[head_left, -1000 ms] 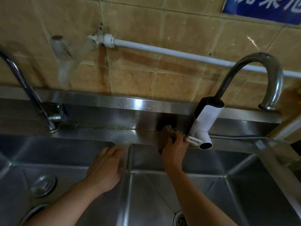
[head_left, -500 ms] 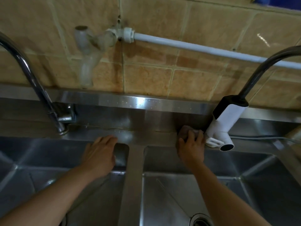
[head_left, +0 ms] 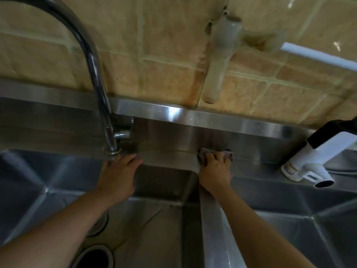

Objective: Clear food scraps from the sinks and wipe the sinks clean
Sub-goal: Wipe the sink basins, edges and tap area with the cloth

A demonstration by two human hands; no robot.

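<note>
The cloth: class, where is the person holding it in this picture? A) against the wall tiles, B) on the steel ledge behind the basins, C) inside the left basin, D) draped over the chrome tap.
B: the right hand presses the cloth onto the steel ledge behind the basins.

Tan tiled wall (head_left: 164, 55), dim light

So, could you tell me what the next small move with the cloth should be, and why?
Probably slide the cloth leftward along the back ledge toward the chrome faucet. The right hand presses it above the divider, and the left hand rests on the rim beside the faucet base.
</note>
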